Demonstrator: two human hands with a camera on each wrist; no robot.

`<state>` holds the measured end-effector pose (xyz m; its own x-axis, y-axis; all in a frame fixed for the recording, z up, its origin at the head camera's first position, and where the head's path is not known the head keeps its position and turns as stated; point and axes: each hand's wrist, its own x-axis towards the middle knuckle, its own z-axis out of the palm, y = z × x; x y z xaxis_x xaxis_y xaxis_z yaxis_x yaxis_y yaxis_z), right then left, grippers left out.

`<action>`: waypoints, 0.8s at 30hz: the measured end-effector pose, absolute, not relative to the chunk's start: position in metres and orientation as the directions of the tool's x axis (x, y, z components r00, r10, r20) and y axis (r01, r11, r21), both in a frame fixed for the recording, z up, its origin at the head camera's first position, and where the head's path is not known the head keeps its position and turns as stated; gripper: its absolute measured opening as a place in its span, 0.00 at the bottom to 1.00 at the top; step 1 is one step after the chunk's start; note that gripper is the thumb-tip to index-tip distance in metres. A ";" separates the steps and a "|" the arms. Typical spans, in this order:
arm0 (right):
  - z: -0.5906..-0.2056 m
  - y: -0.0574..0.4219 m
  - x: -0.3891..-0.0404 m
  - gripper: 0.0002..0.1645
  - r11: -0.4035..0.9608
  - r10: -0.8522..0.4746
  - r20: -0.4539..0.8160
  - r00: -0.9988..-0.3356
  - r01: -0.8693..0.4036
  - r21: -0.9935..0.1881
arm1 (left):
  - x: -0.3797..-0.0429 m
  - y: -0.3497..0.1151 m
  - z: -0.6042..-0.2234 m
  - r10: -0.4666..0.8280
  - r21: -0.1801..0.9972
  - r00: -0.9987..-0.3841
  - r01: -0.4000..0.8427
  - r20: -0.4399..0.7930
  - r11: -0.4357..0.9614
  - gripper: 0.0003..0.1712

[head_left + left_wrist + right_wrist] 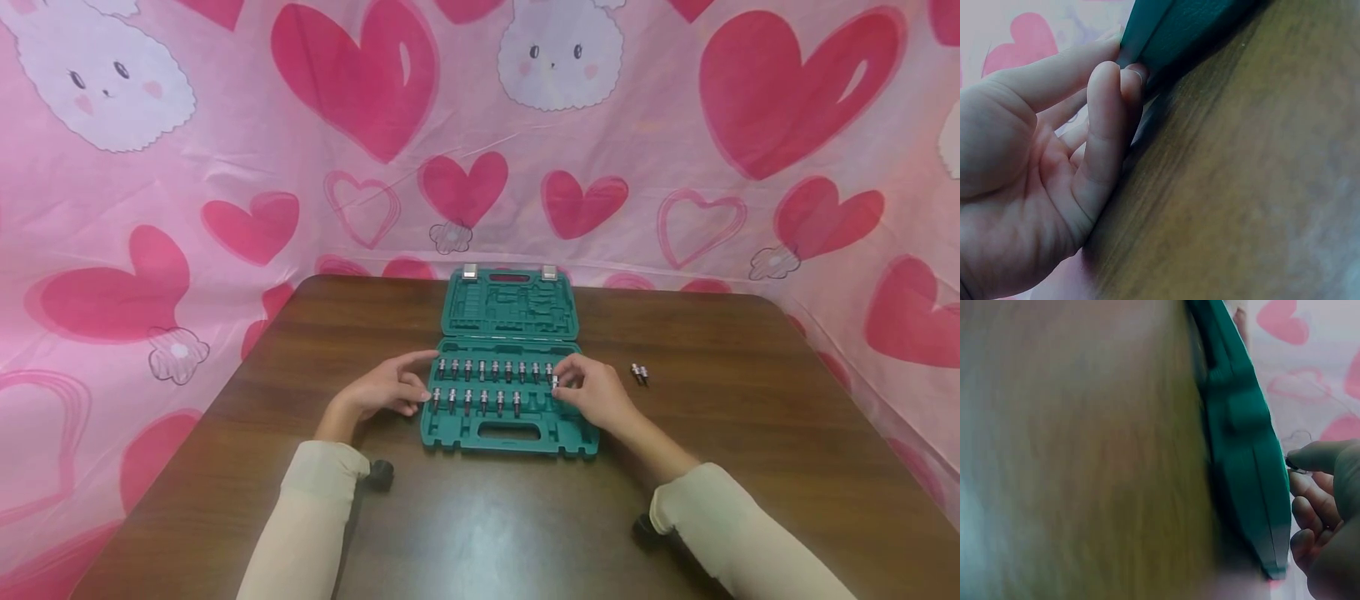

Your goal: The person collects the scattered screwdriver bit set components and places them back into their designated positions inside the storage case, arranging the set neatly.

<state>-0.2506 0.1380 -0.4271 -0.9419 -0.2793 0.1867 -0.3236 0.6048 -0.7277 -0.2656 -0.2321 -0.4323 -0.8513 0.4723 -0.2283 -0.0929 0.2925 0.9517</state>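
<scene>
A green socket case (513,432) lies unfolded on the table, with two rows of silver bit sockets (495,371) in its near half. At the case's left side, my left hand (381,387) holds the edge with thumb and fingertips, its index finger reaching to the upper corner. The left wrist view has the left hand's thumb and fingertips (1135,70) right at the green edge. My right hand (596,392) pinches a bit socket (555,382) over the right end of the rows. In the right wrist view, that bit socket (1294,465) is mostly hidden by the fingers.
Two loose bit sockets (639,373) lie on the brown table (712,400) to the right of the case. The moulded lid (468,321) with two latches lies back toward the pink heart-patterned cloth (480,125) behind the table.
</scene>
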 end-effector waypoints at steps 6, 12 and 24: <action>-0.431 0.124 -0.248 0.11 0.596 -0.285 0.187 -0.940 -0.327 -0.733 | -0.267 -0.233 -0.434 0.470 0.951 -0.852 -0.093 -0.230 0.296 0.42; -0.431 0.113 -0.245 0.11 0.603 -0.289 0.199 -0.936 -0.339 -0.722 | -0.267 -0.233 -0.433 0.471 0.950 -0.851 -0.096 -0.233 0.297 0.43; -0.429 0.108 -0.247 0.09 0.684 -0.346 0.159 -0.925 -0.365 -0.631 | -0.264 -0.232 -0.429 0.469 0.951 -0.851 -0.103 -0.237 0.293 0.43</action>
<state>-0.2474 0.1080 -0.4291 -0.9246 -0.3464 0.1586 -0.3647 0.6843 -0.6315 -0.2641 -0.2315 -0.4293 -0.8507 0.4692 -0.2368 -0.1033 0.2926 0.9507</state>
